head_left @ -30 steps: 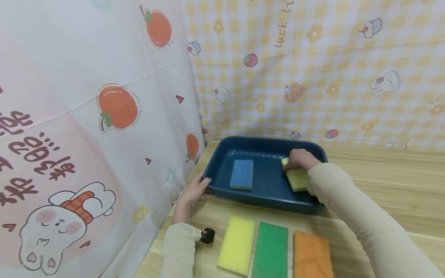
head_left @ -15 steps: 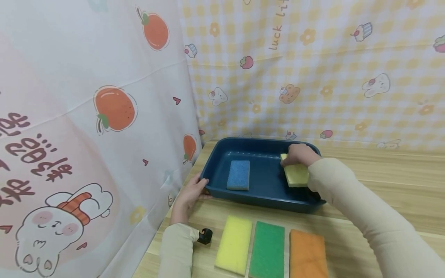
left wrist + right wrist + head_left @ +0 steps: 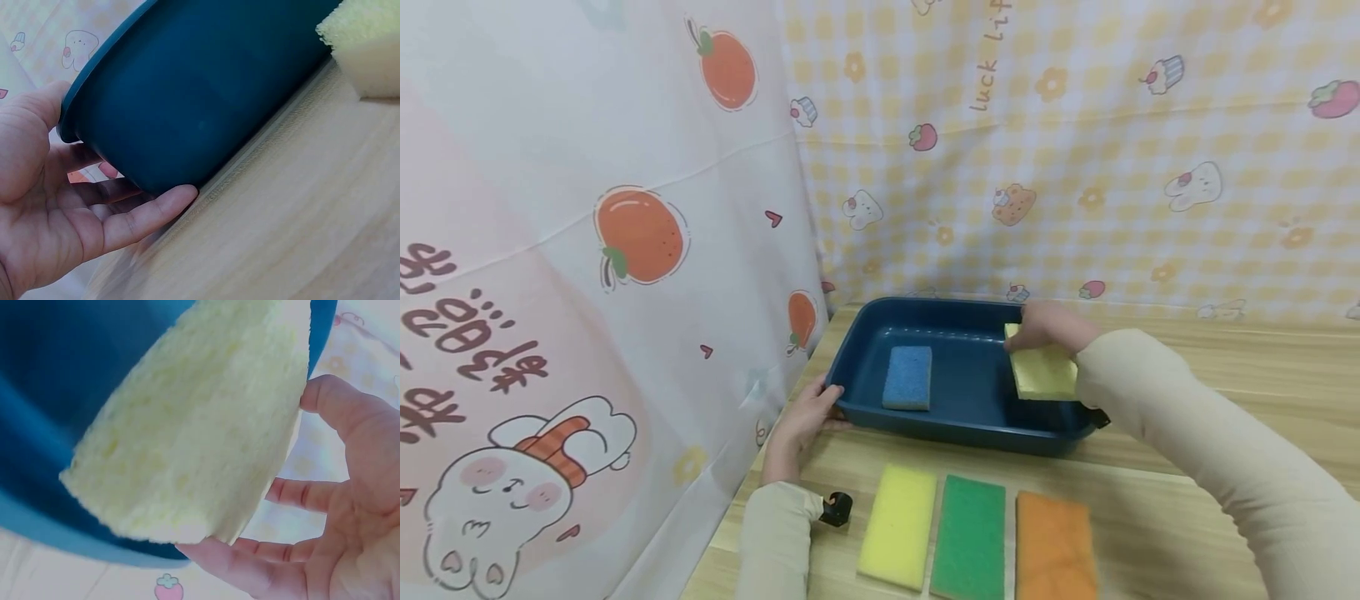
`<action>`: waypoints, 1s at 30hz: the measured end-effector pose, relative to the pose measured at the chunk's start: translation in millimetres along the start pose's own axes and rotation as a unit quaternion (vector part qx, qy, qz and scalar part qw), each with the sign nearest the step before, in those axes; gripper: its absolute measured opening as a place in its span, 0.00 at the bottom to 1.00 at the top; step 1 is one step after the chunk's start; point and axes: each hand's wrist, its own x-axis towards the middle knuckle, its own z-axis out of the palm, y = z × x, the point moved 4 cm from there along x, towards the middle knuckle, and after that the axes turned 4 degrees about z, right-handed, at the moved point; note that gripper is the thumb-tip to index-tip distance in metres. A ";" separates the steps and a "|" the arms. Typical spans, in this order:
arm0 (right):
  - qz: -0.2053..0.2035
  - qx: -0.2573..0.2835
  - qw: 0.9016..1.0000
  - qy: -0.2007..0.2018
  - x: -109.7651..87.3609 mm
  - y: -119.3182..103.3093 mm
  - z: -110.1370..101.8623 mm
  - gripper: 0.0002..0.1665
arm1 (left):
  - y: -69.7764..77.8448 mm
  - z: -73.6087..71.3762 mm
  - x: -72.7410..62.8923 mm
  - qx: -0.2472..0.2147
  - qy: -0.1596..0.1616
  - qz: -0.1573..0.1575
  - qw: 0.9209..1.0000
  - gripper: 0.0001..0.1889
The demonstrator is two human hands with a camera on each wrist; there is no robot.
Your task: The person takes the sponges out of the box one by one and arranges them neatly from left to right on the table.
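A dark blue rectangular basin (image 3: 955, 433) stands on the wooden table. My left hand (image 3: 807, 414) grips its left end; in the left wrist view the thumb lies at the rim and the fingers (image 3: 150, 219) reach under the wall. With my right hand (image 3: 1051, 323) I pinch a pale yellow sponge (image 3: 1043, 375) by its edges, tilted over the basin's right end. The right wrist view shows this sponge (image 3: 187, 425) broadside, thumb on one edge and fingers on the other. A blue sponge (image 3: 908, 377) lies flat inside the basin's left half.
In front of the basin lie a yellow sponge (image 3: 898, 525), a green sponge (image 3: 970, 537) and an orange sponge (image 3: 1056, 546), side by side. A printed white curtain (image 3: 715, 250) hangs at the left, a yellow checked one (image 3: 1075, 150) behind the table.
My right hand has raised the pale yellow sponge a little and shifted it towards the basin's right end. The left hand keeps its grip. The head view has swung slightly to the right.
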 end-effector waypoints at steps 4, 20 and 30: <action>0.018 0.019 0.999 -0.019 -8.1 4.2 -2.9 0.42 | 0.2 -0.1 0.4 0.001 -0.003 0.001 1.000 0.23; -0.019 -0.053 0.998 -0.031 -58.2 30.8 -2.1 0.40 | -0.8 1.6 -0.2 0.002 -0.003 -0.001 1.000 0.23; -0.045 -0.067 0.997 -0.009 -94.1 47.6 3.7 0.46 | -0.5 2.1 -0.8 0.000 -0.009 0.003 1.000 0.23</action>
